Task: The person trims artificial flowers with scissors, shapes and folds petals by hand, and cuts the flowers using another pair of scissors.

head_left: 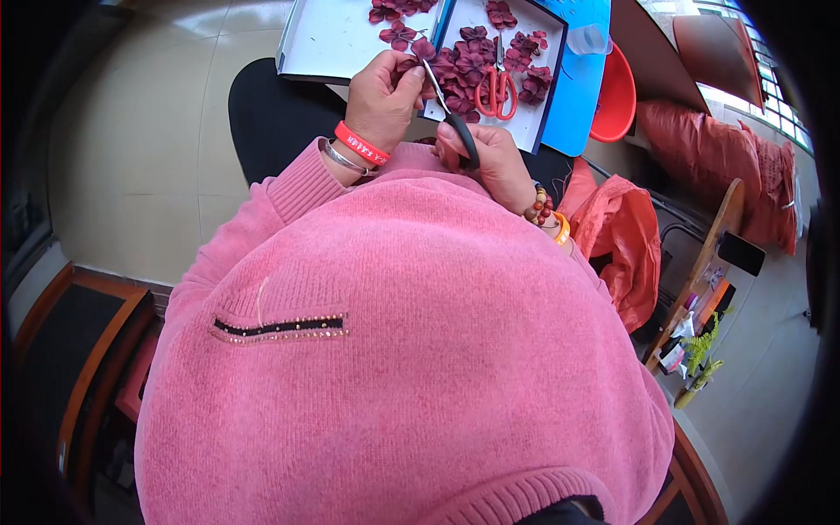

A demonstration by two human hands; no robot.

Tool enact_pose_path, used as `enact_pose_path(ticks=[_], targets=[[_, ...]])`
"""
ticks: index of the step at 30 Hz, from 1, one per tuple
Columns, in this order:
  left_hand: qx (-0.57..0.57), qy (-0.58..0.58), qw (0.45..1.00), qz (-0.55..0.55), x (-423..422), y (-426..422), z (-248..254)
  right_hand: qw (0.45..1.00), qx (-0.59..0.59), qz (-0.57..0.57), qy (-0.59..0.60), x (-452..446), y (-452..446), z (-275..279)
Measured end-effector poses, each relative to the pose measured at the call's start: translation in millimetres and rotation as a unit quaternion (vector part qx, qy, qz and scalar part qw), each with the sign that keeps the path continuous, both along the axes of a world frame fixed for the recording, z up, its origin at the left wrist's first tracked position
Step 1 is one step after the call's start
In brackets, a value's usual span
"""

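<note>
My left hand (385, 98), a red wristband and a silver bangle at its wrist, is closed in a pinch on a dark red fabric flower (423, 49). My right hand (494, 159) grips black-handled scissors (459, 131), whose blades point up beside the left fingertips, close to the flower. Whether the blades touch it I cannot tell. Just beyond my hands, a dark-edged white box (523, 131) holds a heap of similar dark red flowers (471, 63). Red-handled scissors (496, 93) lie on that heap.
Left of the box is another white tray (328, 44) with several flowers. A blue table (573, 118) carries them and a clear plastic cup (588, 40). A red basin (617, 96) stands at the right, with a red sack (623, 236) below it.
</note>
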State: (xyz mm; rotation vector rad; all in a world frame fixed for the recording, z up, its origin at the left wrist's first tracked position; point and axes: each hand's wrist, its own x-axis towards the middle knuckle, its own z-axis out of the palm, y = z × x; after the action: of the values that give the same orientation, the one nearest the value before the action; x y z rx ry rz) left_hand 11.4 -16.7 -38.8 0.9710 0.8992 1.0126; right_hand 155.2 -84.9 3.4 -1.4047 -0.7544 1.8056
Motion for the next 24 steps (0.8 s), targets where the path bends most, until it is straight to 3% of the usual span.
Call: enact_pose_path(ticks=[13,19,22,24], targets=[[-0.047,0.018,0.999,0.018,-4.1,0.6,11.9,0.997,-0.008,-0.009,-0.082,-6.9,0.3,8.2],[0.142,0.141,0.978,0.051,-9.3,2.7,-9.7,0.999,-0.021,0.0,-0.031,2.6,-3.6,5.0],[0.13,0.137,0.981,0.054,-6.3,0.9,-8.5,0.999,-0.031,-0.018,-0.028,0.0,-2.8,7.2],[0.03,0.049,0.998,0.028,-4.8,1.1,-2.0,1.0,-0.01,-0.001,0.021,6.0,-2.4,-0.1]])
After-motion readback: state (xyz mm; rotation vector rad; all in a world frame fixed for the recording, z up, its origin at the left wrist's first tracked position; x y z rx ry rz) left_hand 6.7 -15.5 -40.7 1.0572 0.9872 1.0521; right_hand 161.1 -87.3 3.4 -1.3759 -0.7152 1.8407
